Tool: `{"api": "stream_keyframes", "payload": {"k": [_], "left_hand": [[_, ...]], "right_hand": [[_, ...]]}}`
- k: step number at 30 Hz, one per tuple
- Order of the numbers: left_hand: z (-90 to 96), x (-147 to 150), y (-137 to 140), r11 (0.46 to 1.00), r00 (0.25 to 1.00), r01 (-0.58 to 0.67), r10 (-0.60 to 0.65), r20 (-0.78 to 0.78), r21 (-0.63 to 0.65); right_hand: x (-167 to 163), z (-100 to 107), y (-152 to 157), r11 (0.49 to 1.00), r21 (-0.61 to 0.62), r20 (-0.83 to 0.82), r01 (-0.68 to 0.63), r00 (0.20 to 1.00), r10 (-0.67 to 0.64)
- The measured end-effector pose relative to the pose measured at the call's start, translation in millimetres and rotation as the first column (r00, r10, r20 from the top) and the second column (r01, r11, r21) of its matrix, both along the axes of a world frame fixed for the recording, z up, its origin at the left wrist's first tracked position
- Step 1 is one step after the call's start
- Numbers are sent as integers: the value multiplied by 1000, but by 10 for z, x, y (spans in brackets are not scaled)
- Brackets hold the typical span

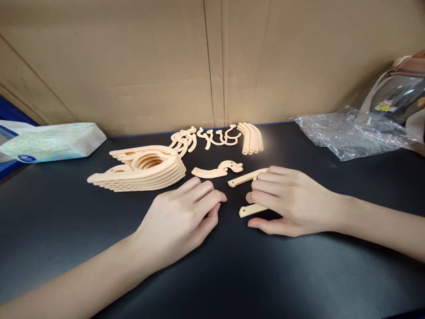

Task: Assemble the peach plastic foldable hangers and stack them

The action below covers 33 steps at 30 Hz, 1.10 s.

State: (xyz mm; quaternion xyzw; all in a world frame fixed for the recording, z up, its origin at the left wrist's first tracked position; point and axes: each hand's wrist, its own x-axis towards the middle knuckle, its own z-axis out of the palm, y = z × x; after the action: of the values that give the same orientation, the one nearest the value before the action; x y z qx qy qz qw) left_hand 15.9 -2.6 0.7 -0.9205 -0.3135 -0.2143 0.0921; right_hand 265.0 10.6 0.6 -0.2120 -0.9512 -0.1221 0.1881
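My left hand (pixel 187 215) rests on the black table with its fingers curled and the thumb against the index finger. Nothing shows in it. My right hand (pixel 288 199) curves over two pale plastic strips that look like folding-hanger arms, an upper arm (pixel 244 178) and a lower arm (pixel 250 210). The lower one runs in between index finger and thumb; their far ends are hidden under the hand. Just beyond both hands lies a loose curved hook piece (pixel 217 169). Left of it, a stack of looped pale hanger pieces (pixel 151 175) sits close to my left hand.
Several small curved hooks (pixel 217 137) are spread along the back, beside a row of curved strips (pixel 250 138). A tissue pack (pixel 63 141) lies at the left. Crumpled clear plastic (pixel 345 130) and a transparent bag (pixel 398 95) occupy the right. Cardboard (pixel 149 66) walls the back.
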Motion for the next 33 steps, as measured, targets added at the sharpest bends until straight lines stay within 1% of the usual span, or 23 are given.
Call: {"api": "stream_keyframes", "payload": {"k": [3,5,9,11,13,16,18,22,24,26,28,31,33], "left_hand": [[5,5,15,1000,1000,-27,27,5,-9],[-9,7,29,999,999,-42,42,-6,-27],[-46,2,55,992,994,-100,95,-62,-75],[-47,-2,63,987,990,-126,119,-75,-100],[-35,-3,65,985,989,-135,127,-72,-109],[-11,3,57,986,989,-137,132,-63,-93],[-4,9,49,990,991,-126,123,-57,-69],[-14,20,38,994,993,-108,108,-44,-12],[-20,19,36,994,993,-110,110,-37,-15],[-22,14,34,991,993,-116,115,-9,-65],[-23,8,33,978,989,-128,139,56,-165],[-21,3,31,928,969,-153,208,131,-339],[-19,2,26,897,961,-171,242,131,-408]], "right_hand": [[-7,-25,6,999,-35,50,-16,999,17],[-14,-28,0,1000,8,43,-21,999,21],[-12,-2,-32,989,139,-62,-46,997,55],[0,10,-45,986,166,-82,-28,996,42],[13,11,-48,984,175,-67,15,998,-4],[20,-4,-39,980,180,-24,82,997,-79],[15,-16,-33,980,168,-17,106,994,-104],[1,-27,-37,978,167,-77,123,991,-111],[-4,-25,-44,979,163,-104,120,989,-104],[-9,-16,-47,982,150,-101,115,990,-100],[-12,-4,-44,981,149,-84,122,990,-111],[-12,6,-29,976,148,-71,160,986,-151],[-8,4,-17,976,124,-61,179,983,-172]]}}
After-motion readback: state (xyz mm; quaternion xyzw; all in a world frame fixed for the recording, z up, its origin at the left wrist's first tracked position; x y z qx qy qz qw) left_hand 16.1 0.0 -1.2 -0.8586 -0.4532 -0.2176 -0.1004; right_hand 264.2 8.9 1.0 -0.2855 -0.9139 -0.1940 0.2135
